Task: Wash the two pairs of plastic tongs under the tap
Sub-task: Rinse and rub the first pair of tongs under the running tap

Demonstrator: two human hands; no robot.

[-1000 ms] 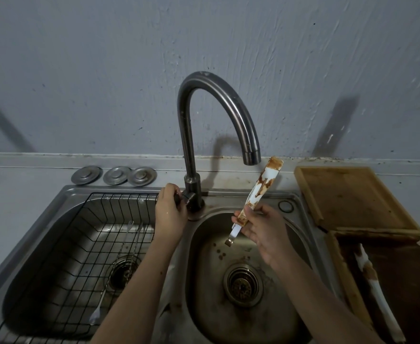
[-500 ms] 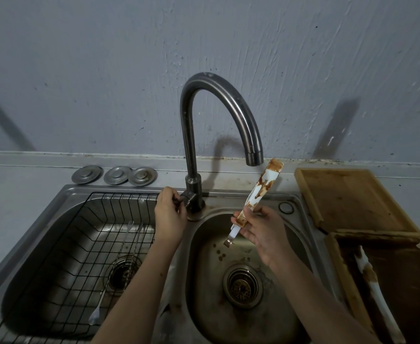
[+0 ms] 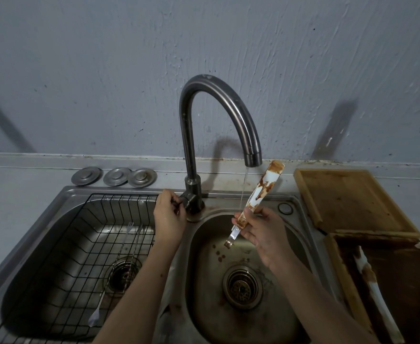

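Observation:
My right hand [image 3: 262, 230] grips a pair of white plastic tongs [image 3: 263, 188] smeared with brown sauce, held tilted over the right sink bowl [image 3: 204, 269], one end up by the spout. A thin stream of water [image 3: 243, 189] falls from the curved tap [image 3: 218, 105] just left of the tongs. My left hand [image 3: 169, 214] is closed on the tap handle [image 3: 181, 201] at the tap's base. A second pair of stained white tongs [image 3: 375, 291] lies in a dark tray at the lower right.
The left bowl holds a black wire rack [image 3: 80, 244] with long metal forks [image 3: 119, 264] in it. Three metal sink plugs [image 3: 114, 176] sit on the counter behind. A wooden tray [image 3: 347, 202] lies right of the sink, above a sauce-stained dark tray [image 3: 407, 281].
Water now runs from the spout in a thin stream; before, none was visible. My left hand stays on the handle and the right hand still holds the tongs in nearly the same place.

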